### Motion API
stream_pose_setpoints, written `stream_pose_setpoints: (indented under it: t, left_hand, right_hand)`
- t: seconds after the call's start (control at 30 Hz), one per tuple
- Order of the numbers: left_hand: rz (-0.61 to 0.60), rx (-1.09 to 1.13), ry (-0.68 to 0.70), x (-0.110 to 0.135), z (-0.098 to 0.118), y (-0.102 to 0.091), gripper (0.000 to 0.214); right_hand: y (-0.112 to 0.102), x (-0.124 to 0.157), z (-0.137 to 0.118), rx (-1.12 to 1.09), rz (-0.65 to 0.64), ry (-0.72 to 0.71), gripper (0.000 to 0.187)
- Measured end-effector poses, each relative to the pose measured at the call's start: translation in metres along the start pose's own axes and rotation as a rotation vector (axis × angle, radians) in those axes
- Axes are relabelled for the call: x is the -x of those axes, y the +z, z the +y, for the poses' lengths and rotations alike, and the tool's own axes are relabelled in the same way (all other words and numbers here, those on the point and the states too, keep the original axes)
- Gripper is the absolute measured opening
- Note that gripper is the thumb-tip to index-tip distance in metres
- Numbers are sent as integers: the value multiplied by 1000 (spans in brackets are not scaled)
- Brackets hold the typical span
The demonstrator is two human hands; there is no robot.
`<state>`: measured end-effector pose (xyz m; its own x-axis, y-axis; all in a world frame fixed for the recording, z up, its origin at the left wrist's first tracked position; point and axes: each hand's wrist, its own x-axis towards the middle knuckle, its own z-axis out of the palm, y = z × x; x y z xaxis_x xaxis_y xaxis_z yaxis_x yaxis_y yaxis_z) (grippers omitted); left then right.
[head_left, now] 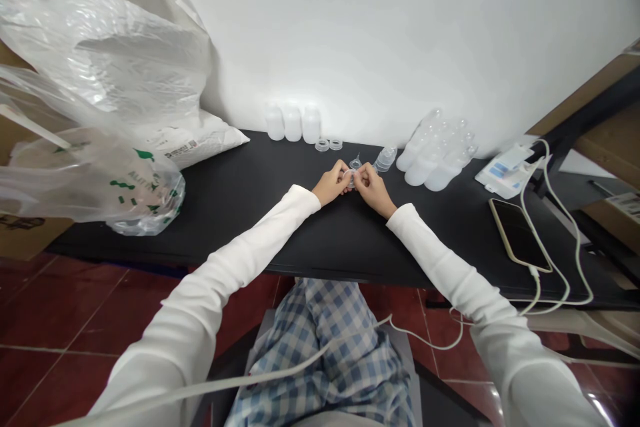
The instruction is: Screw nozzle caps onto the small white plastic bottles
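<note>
My left hand [333, 183] and my right hand [373, 188] meet over the black table, both with fingers pinched on a small clear bottle ring [352, 177]. Whether a teat sits inside the ring is too small to tell. Just beyond my fingers lies a clear silicone teat [355, 162], pointing up. Two translucent rings [329, 145] lie flat farther back on the left. Behind them, three frosted bottles [293, 123] stand in a row by the wall. Clear domed caps [385, 158], seemingly nested, lie right of my right hand.
Several teat-topped bottles [437, 150] stand grouped at the right. Farther right are a white power strip [505, 170], a phone [520, 233] and loose white cables [575, 240]. Large plastic bags [140, 47] bulge over the table's left end. One cable crosses my lap.
</note>
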<state>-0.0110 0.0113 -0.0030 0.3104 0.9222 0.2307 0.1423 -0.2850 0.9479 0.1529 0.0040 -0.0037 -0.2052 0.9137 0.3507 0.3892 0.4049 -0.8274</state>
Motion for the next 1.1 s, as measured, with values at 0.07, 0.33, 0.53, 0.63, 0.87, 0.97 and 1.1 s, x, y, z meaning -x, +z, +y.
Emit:
stream_pose_setpoints:
  t: [0.07,0.33,0.53,0.63,0.87,0.97,1.1]
  left_hand:
    - [-3,-63,9,1,2,-1,19]
    - [-23,-145,54,2,3,-3,17]
    - [-79,-84,54,0,-2,-7,19]
    - [-83,-74,56,-1,-1,-7,18]
    - [-37,-74,50,0,0,-4,15]
    - [-19,-13,-15,-1,-1,-3,13]
    - [16,76,-82,-4,-4,-1,9]
  right_hand:
    - [0,1,-1,24,-6,-3,35]
    - [-1,0,2,5,-10,-18,35]
    - [-3,-3,6,-58,-40,-39,44]
    - [-4,-5,7,-91,-49,-42,47]
    - [-1,-4,11,-78,-42,-16,45]
    - [-1,-4,11,-62,-64,2,44]
    - [-1,-4,12,-86,-97,-6,44]
